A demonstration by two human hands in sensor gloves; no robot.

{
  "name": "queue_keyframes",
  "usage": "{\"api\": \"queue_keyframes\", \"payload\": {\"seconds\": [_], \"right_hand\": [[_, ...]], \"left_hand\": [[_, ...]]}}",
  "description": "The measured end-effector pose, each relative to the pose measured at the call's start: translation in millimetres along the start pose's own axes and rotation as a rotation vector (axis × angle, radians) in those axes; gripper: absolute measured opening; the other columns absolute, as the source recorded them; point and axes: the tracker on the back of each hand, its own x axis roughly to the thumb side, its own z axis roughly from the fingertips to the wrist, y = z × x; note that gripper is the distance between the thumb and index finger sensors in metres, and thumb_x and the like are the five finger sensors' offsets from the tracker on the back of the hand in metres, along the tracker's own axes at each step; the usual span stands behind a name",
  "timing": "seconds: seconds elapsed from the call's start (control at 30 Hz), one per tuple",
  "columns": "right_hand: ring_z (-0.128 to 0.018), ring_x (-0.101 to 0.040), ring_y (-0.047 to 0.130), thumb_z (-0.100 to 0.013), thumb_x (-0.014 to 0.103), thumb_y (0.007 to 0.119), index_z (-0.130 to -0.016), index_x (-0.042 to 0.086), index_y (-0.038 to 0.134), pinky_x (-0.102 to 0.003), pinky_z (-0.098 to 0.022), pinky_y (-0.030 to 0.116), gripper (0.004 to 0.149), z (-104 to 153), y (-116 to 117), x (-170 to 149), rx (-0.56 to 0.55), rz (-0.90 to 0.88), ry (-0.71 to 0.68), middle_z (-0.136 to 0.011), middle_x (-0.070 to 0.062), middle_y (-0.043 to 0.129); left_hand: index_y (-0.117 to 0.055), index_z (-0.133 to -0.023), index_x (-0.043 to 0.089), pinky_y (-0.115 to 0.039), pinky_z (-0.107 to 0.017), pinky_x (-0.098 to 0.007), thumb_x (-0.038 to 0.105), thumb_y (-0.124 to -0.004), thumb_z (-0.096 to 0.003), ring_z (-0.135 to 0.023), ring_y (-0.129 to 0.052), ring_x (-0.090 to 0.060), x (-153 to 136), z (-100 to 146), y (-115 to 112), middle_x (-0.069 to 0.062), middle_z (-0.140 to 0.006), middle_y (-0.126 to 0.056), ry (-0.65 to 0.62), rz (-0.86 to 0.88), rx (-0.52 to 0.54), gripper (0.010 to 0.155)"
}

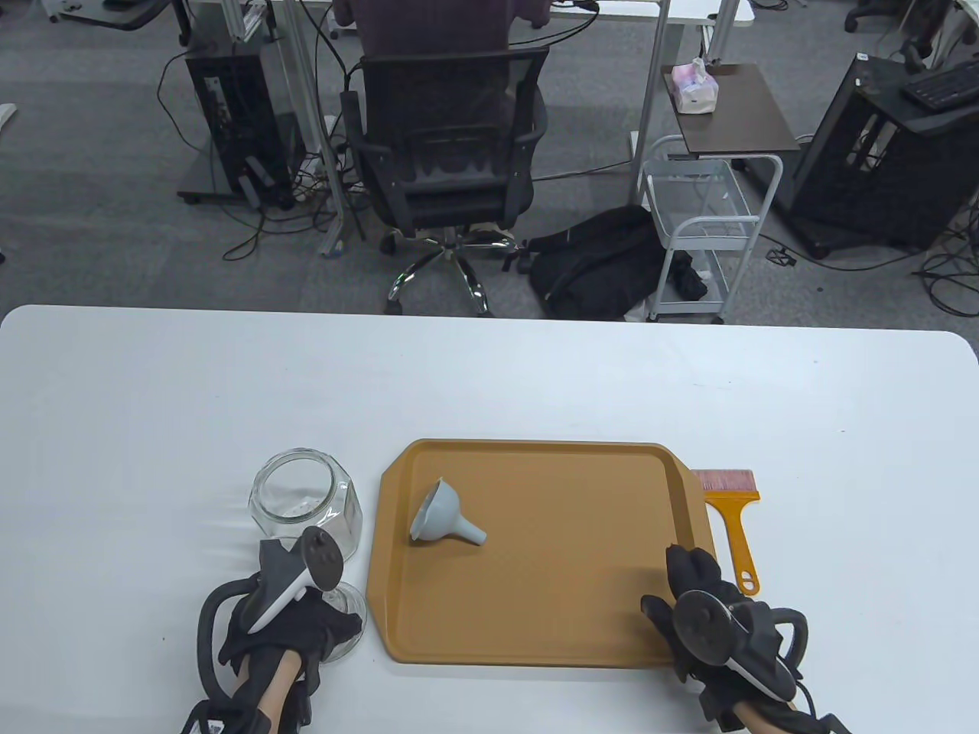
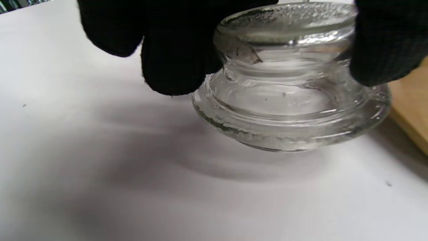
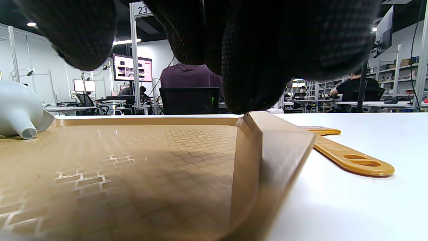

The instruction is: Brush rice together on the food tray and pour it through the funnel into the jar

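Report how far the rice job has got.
Done: rice seems to be in the jar; the tray looks bare, with the funnel lying on it. In hand: the left hand grips the glass lid beside the jar. Left: perhaps closing the jar.

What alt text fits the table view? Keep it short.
Two gloved hands work at a white table: the left hand grips a glass lid in front of an open glass jar, and the right hand rests at the near right corner of a brown food tray. A grey funnel lies on its side in the tray; an orange brush lies just right of it.
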Motion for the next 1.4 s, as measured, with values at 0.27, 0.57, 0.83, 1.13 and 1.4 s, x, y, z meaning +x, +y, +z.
{"api": "queue_keyframes", "payload": {"seconds": [0.27,0.57,0.83,1.13,1.4], "right_hand": [[-0.067,-0.039,0.093,-0.043,0.056,0.078,-0.101,0.007,0.068,-0.049,-0.039,0.085,0.077,1.1,-0.8,2.0,-0.016,0.003,-0.012,-0.098,-0.024,0.072],[-0.072,-0.040,0.090,-0.043,0.056,0.077,-0.102,0.007,0.067,-0.051,-0.043,0.083,0.077,5.8,-3.8,10.0,0.003,-0.002,-0.035,-0.099,-0.026,0.069],[-0.092,-0.045,0.067,-0.043,0.057,0.077,-0.105,0.010,0.063,-0.067,-0.062,0.061,0.079,24.8,-14.0,40.1,-0.068,0.007,-0.148,-0.107,-0.022,0.057],[-0.092,-0.046,0.066,-0.043,0.059,0.075,-0.106,0.010,0.059,-0.067,-0.062,0.062,0.082,28.0,-9.6,49.9,-0.026,0.009,-0.177,-0.107,-0.024,0.054],[-0.091,-0.046,0.067,-0.043,0.058,0.076,-0.107,0.010,0.059,-0.066,-0.061,0.063,0.082,29.5,-9.8,52.0,-0.024,0.008,-0.187,-0.107,-0.025,0.054]], "left_hand": [[-0.072,-0.099,0.013,-0.083,-0.050,-0.051,0.076,-0.083,-0.0349,-0.053,-0.106,-0.026,7.6,45.5,42.4,-0.013,-0.082,-0.097,-0.158,0.084,0.185,0.091],[-0.069,-0.103,0.014,-0.078,-0.056,-0.056,0.074,-0.079,-0.0387,-0.064,-0.103,-0.031,1.4,87.2,113.8,-0.015,-0.087,-0.094,-0.342,0.379,0.399,0.088],[-0.054,-0.111,0.022,-0.053,-0.072,-0.067,0.060,-0.088,-0.0411,-0.088,-0.077,-0.038,-16.9,50.6,139.4,-0.017,-0.105,-0.067,-0.149,0.303,0.514,0.086],[-0.054,-0.111,0.033,-0.050,-0.075,-0.067,0.049,-0.092,-0.0420,-0.093,-0.075,-0.037,-17.0,6.5,126.1,-0.019,-0.112,-0.062,-0.022,0.105,0.521,0.080],[-0.057,-0.110,0.032,-0.050,-0.073,-0.069,0.049,-0.092,-0.0408,-0.090,-0.078,-0.038,-10.7,-7.5,122.6,-0.021,-0.111,-0.066,-0.025,0.073,0.438,0.079]]}}
